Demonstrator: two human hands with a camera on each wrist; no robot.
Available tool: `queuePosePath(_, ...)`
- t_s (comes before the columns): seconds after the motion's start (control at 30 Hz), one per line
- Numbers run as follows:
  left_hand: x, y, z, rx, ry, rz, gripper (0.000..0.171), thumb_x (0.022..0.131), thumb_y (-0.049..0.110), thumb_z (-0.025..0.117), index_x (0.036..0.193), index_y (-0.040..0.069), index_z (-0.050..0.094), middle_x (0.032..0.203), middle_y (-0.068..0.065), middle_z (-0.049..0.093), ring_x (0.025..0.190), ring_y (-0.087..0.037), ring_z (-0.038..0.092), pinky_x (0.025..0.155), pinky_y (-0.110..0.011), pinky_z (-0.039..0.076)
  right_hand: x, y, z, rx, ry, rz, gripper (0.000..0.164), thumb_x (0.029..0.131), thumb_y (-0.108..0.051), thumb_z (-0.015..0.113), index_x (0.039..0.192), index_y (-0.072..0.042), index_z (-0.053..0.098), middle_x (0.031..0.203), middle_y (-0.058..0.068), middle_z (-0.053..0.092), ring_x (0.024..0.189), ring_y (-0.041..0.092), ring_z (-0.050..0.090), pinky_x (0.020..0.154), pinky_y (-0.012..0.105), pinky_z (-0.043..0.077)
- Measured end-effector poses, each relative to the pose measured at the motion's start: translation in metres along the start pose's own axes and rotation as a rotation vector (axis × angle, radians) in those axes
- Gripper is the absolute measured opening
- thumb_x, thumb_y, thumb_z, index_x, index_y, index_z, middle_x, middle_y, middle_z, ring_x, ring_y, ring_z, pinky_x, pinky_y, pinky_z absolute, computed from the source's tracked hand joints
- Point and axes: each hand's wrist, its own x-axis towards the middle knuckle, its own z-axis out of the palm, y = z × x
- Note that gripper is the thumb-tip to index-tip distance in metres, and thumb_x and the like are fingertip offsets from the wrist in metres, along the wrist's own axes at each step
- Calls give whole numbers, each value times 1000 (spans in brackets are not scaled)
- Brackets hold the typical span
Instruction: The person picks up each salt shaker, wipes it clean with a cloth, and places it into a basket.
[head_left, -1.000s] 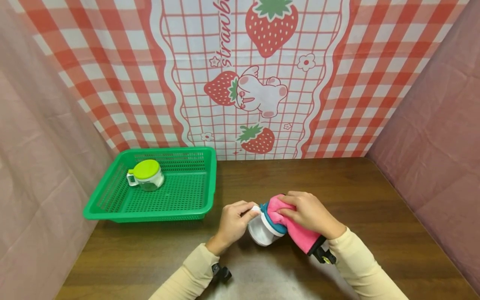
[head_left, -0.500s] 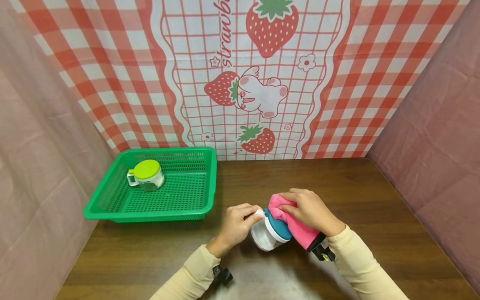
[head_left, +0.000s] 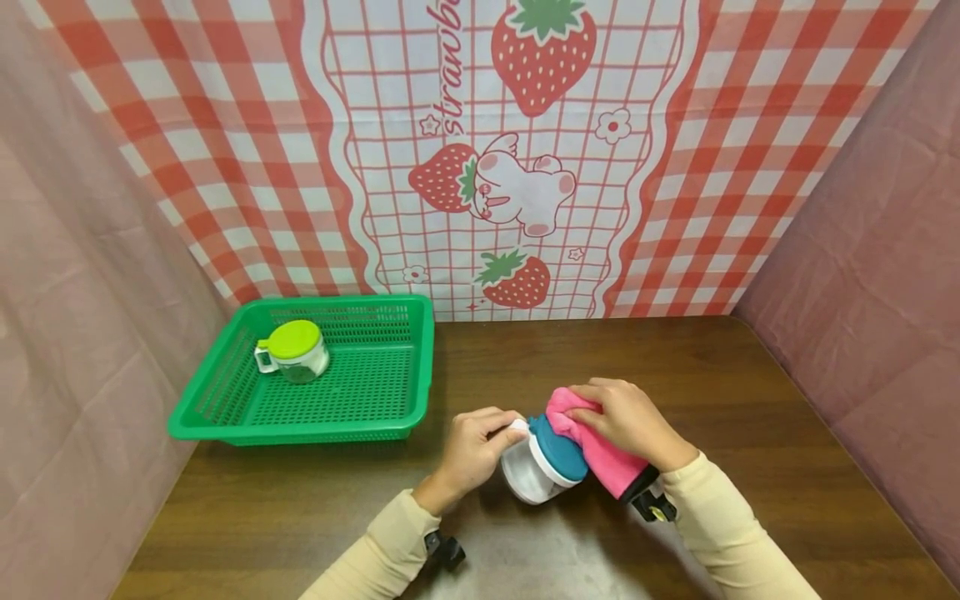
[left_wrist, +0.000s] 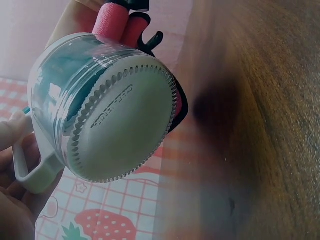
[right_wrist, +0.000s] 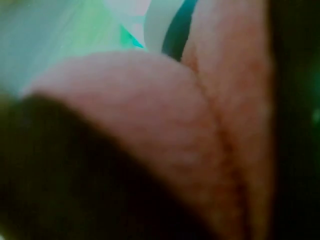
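A clear seasoning jar (head_left: pixel 523 477) with a blue lid (head_left: pixel 564 454) and a white collar is held tilted above the table, its lid facing right. My left hand (head_left: pixel 471 452) grips the jar's white handle (left_wrist: pixel 42 175). In the left wrist view the ridged round base (left_wrist: pixel 125 120) faces the camera, clear of the tabletop. My right hand (head_left: pixel 628 423) holds a bunched pink cloth (head_left: pixel 611 465) with dark edging against the upper right of the lid. The cloth (right_wrist: pixel 135 100) fills much of the right wrist view, blurred, and hides the fingers there.
A green plastic basket (head_left: pixel 416 367) stands at the back left of the wooden table (head_left: pixel 675 358). Inside it sits a similar jar (head_left: pixel 298 354) with a lime-green lid. A checked strawberry curtain (head_left: pixel 525 192) hangs behind, with pink drapes (head_left: pixel 862 225) at both sides.
The jar and left hand have shifted slightly right and toward the person. The cloth and right hand have slid a little to the right, baring more of the blue lid.
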Motion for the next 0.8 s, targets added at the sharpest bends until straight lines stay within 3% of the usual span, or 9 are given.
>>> queuePosePath(0.57, 1, -4, -2, -31, 29, -34, 9, 82, 11, 76, 88, 5, 76, 79, -6, 73, 70, -7, 64, 63, -14, 51, -8, 4, -4, 16, -55, 26, 28, 80, -20, 79, 105, -10, 76, 79, -2, 67, 75, 18, 65, 68, 35, 52)
queuePosePath(0.8, 1, -6, -4, -42, 41, -58, 9, 83, 11, 76, 89, 5, 77, 81, -7, 74, 71, -14, 67, 64, -16, 52, -10, 4, -4, 45, -78, 23, 28, 80, -22, 79, 106, -11, 76, 78, -5, 66, 73, 12, 62, 66, 30, 50)
